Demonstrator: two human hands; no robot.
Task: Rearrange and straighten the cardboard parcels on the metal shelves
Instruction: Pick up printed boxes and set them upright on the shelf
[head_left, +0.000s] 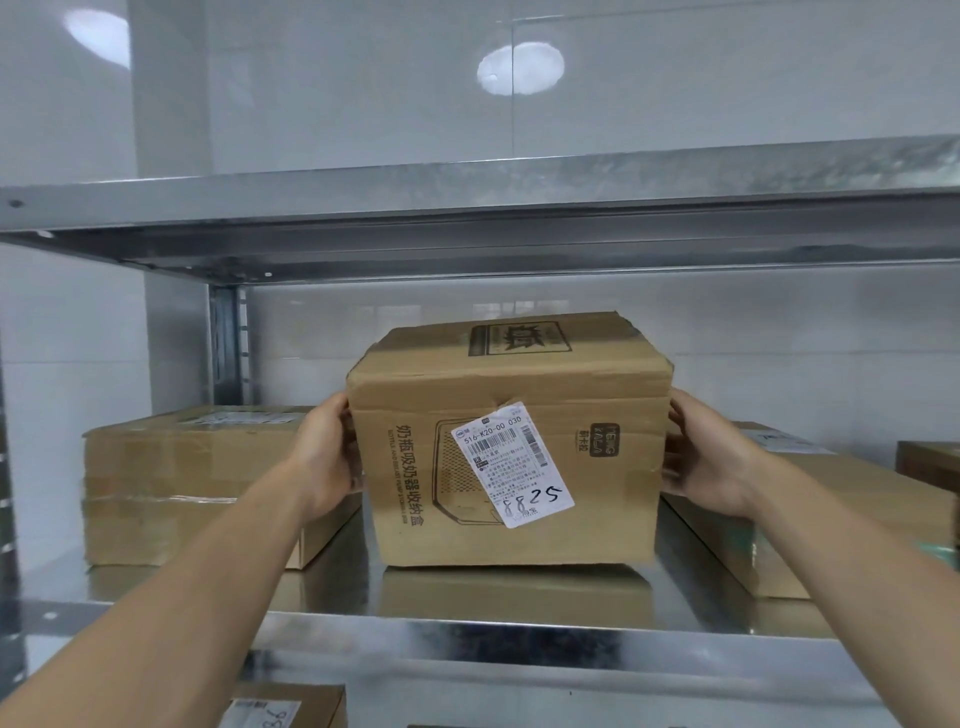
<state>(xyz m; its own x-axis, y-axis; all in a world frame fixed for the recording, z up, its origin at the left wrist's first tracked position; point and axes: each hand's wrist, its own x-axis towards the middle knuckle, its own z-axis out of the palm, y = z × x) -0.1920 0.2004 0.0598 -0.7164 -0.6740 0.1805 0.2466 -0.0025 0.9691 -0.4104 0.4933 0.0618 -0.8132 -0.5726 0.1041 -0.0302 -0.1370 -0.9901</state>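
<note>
Grip – left hand (324, 457), right hand (709, 460) clasp middle parcel (509, 441) sides.

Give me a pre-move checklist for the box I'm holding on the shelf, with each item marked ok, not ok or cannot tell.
1. Left hand on the middle box side: ok.
2. Right hand on the opposite side: ok.
3. Box bottom resting on the shelf: ok, appears flat.
4. Gap to the left stack: ok.
5. Gap to the flat parcel on the right: ok, narrow.
6. Shipping label straight: not ok, stuck on tilted.
7. Space behind the box: cannot tell.
</note>
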